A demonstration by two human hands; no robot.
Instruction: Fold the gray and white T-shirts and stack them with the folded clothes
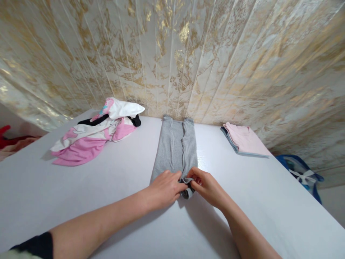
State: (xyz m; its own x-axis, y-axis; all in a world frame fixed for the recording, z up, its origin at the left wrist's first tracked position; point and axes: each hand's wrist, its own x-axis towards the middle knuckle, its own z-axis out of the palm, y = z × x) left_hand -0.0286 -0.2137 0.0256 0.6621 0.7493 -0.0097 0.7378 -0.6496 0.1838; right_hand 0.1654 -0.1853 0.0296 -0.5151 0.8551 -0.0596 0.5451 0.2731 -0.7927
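A grey garment (176,144) lies lengthwise on the white table, its two sides folded in toward the middle. My left hand (167,187) rests over its near end, fingers closed on the cloth. From the right, my right hand (203,183) pinches the near edge of the same garment between thumb and fingers. The cloth between my hands is bunched and lifted a little, with a darker patch showing in the fold. Part of the near left corner is hidden under my left hand.
A loose heap of pink, white and black clothes (88,142) lies at the back left. Folded pink and grey-blue clothes (245,138) are stacked at the back right. Beyond the table's right edge sits a blue-rimmed bag (302,172). A gold-patterned curtain (172,57) hangs behind the table (121,230).
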